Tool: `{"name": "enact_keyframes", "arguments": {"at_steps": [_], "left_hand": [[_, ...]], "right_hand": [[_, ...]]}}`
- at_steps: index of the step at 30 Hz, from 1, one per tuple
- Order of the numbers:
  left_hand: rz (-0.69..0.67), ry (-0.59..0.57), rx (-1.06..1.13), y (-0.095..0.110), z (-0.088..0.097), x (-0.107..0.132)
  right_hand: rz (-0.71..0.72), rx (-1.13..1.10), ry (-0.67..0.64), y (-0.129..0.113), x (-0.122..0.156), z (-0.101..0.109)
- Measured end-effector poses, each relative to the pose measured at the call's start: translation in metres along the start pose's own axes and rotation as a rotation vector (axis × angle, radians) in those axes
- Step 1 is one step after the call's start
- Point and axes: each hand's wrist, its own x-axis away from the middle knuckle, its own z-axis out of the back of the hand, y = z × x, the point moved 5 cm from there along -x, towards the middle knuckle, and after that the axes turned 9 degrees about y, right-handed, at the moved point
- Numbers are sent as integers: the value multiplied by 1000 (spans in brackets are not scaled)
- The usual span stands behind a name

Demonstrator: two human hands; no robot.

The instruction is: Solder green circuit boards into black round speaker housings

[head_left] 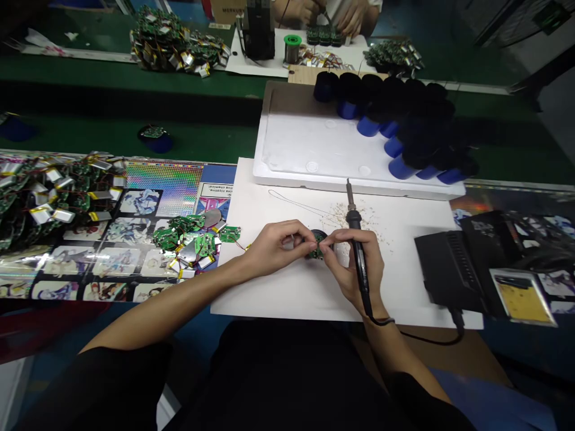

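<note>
On the white work sheet point(265, 293), a small green circuit board point(317, 253) sits in a round dark part, largely covered by my fingertips. My left hand point(281, 245) pinches at the board's upper edge, thumb and forefinger together. From the other side, my right hand point(359, 266) brings its thumb and fingertips to the same board. A soldering iron point(354, 216) lies gripped in this right hand, its tip pointing away from me and its cable running past the wrist. A thin loop of solder wire point(287, 199) trails behind the board, beside scattered solder crumbs point(372, 218).
Left lie a small pile of circuit boards with batteries point(193, 242) and a bigger heap point(54, 197). A white foam tray point(296, 137) holds several blue-black cups point(402, 167). Right stands a black soldering station point(449, 263) with a yellow sponge point(523, 302). Opposite, a co-worker's hands point(353, 17) handle boards.
</note>
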Motion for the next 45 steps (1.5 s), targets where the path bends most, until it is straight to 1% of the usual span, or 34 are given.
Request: {"name": "enact_keyframes", "arguments": {"at_steps": [2,4,7,10,12,14,16,18,22,25,27,29,31,34,37,41,45], "left_hand": [[32,-8,13,-2,-1,0],[13,-17,-8,-2,-1,0],[-78,-23,-55,2,-1,-2],[-202,-69,-119,7,-1,-1],[-256,-130,-216,7,-3,0],[-267,-178,-312,6,-5,1],[-268,-190,-363,5,-6,2],[-285,-180,-378,5,-7,1],[-288,-167,-389,5,-8,1],[-276,-162,-383,5,-8,1],[-270,-161,-373,5,-7,1],[-270,-159,-363,5,-7,1],[-278,-156,-353,5,-7,0],[-274,-163,-352,4,-7,1],[-254,-168,-360,2,-7,1],[-259,-167,-356,1,-7,1],[-276,-161,-356,2,-7,1]], "right_hand": [[26,36,-11,0,2,-1],[50,69,-31,0,4,-1],[74,89,-61,3,5,6],[35,85,-45,6,1,22],[-20,24,-5,6,-4,35],[-62,-92,69,3,-10,47],[-46,-194,182,-3,-16,59],[-49,-232,235,-5,-20,67],[-113,-193,197,-2,-24,75],[-50,-72,289,-2,-21,84],[-31,-52,319,-2,-17,85],[-47,-67,262,1,-13,83],[-51,-31,166,5,-8,81],[58,75,44,4,-5,80],[139,83,-41,3,-6,77],[112,69,-111,4,-7,71],[93,71,-126,5,-7,71]]}}
